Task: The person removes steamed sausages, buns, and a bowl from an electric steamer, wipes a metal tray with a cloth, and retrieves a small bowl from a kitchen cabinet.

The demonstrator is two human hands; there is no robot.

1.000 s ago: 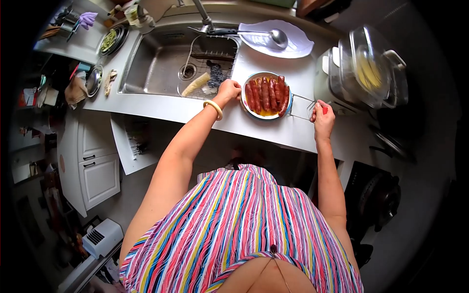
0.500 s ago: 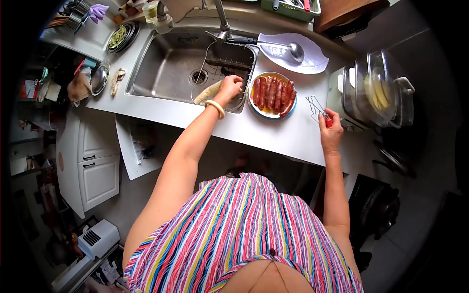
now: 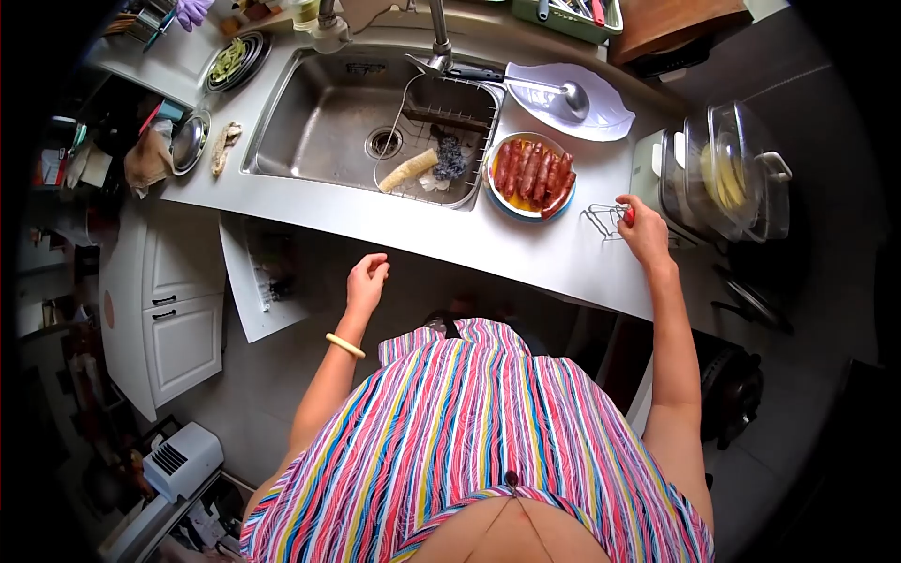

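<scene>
Red at the grip, pinched in the right hand (image 3: 648, 233), well apart from the half-curled left hand (image 3: 367, 281), with the wire clip (image 3: 604, 223), thin, grey and angular, over the white tabletop (image 3: 549, 251) near a plate (image 3: 526, 217) of dark-red sausages (image 3: 532, 174).

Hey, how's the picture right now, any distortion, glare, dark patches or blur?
Head view: wide-angle distortion, white cabinet leaning, corners black; head view: soft highlights in the steel sink; head view: deep shadow below the counter, while the left hand and right hand look fairly sharp.
</scene>
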